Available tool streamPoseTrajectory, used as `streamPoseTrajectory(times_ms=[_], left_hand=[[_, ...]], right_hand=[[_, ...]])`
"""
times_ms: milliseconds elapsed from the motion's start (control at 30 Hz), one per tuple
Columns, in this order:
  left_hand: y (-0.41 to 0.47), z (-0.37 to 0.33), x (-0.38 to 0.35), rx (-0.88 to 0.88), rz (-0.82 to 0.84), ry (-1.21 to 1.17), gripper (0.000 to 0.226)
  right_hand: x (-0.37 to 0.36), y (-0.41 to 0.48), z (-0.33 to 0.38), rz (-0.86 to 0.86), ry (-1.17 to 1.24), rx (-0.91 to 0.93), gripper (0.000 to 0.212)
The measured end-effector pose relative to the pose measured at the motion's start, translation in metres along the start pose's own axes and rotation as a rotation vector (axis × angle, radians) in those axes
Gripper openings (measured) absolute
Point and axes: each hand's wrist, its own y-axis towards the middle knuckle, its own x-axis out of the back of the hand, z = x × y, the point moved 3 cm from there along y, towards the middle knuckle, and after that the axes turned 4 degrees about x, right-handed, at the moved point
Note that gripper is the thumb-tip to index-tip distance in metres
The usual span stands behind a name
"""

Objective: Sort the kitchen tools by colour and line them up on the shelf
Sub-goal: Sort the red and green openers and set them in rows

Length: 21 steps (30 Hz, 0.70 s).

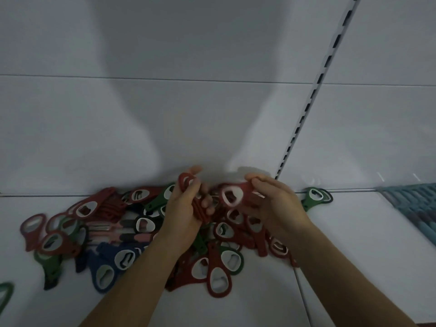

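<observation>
A heap of bottle openers (132, 232) in red, green, blue and black covers the white shelf (354, 256). My left hand (186, 208) grips a small bunch of red openers (185, 182), their heads sticking up above my fingers. My right hand (273, 201) pinches one red opener (232, 195) by its handle, its metal-ringed head pointing left toward the left hand. Both hands hover over the middle of the heap, close to the back wall. One green opener (315, 197) lies apart at the right, against the wall.
A teal slatted mat or rack (410, 204) lies at the far right of the shelf. A slotted metal upright (313, 95) runs up the white back wall. Another green opener (4, 296) shows at the left edge. Some pink and black peelers (118, 232) lie in the heap.
</observation>
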Motion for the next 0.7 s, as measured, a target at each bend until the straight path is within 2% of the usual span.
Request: streamPoseTrajectory(times_ms=[33, 100, 133, 167, 200, 233, 300, 333, 367, 433, 500, 567, 700], left_hand=[[0.000, 0.002, 0.002, -0.012, 0.052, -0.019, 0.042], [0.000, 0.008, 0.001, -0.041, 0.077, 0.115, 0.065], [-0.001, 0.010, -0.002, -0.067, 0.044, 0.251, 0.058], [-0.002, 0.011, -0.003, -0.086, -0.025, 0.343, 0.039], [-0.001, 0.011, -0.004, -0.094, -0.109, 0.345, 0.020], [-0.001, 0.008, -0.004, -0.083, -0.159, 0.269, 0.011], [0.002, -0.002, -0.003, -0.063, -0.113, 0.065, 0.017], [0.002, -0.005, -0.003, -0.041, -0.064, 0.030, 0.020], [0.002, -0.007, -0.003, -0.020, -0.023, 0.031, 0.022], [-0.001, -0.010, 0.000, -0.017, 0.015, 0.137, 0.023], [0.002, -0.009, 0.002, -0.027, -0.011, 0.230, 0.029], [0.005, -0.006, 0.001, 0.038, -0.004, 0.199, 0.041], [0.004, -0.004, 0.000, 0.081, 0.067, 0.049, 0.026]], right_hand=[[-0.003, -0.002, -0.004, -0.004, 0.019, -0.015, 0.015], [-0.010, -0.005, -0.019, -0.014, 0.006, -0.028, 0.011], [-0.015, -0.007, -0.027, 0.013, -0.031, -0.032, 0.009], [-0.020, -0.008, -0.032, 0.038, -0.108, -0.025, 0.008], [-0.021, -0.007, -0.034, 0.048, -0.256, 0.030, 0.010], [-0.019, -0.003, -0.031, 0.037, -0.486, 0.141, 0.011], [-0.010, 0.008, -0.013, 0.011, -1.054, 0.444, 0.010], [-0.006, 0.013, -0.008, 0.070, -1.321, 0.515, 0.013], [-0.004, 0.017, -0.005, 0.176, -1.534, 0.505, 0.024], [-0.001, 0.024, -0.008, 0.353, -1.798, 0.383, 0.047], [-0.005, 0.027, -0.011, 0.396, -1.872, 0.337, 0.054], [-0.006, 0.033, -0.011, 0.401, -1.867, 0.363, 0.047], [0.005, 0.043, 0.004, 0.319, -1.652, 0.290, 0.003]])
